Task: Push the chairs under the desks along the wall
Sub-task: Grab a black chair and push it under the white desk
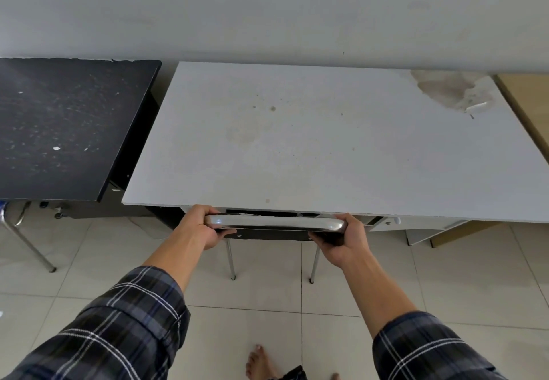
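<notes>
A chair with a chrome top rail [276, 222] and a dark backrest stands at the front edge of the white desk [312, 141]. Its seat is hidden under the desktop; only the two rear metal legs [231, 260] show below. My left hand [203, 226] grips the left end of the rail. My right hand [341, 241] grips the right end. Both arms are stretched forward in plaid sleeves.
A black desk [68, 124] stands to the left against the wall, with another chair's metal leg [29, 246] below its front edge. A wooden desk [525, 106] sits at the far right. The floor is pale tile; my bare foot [260, 362] shows at the bottom.
</notes>
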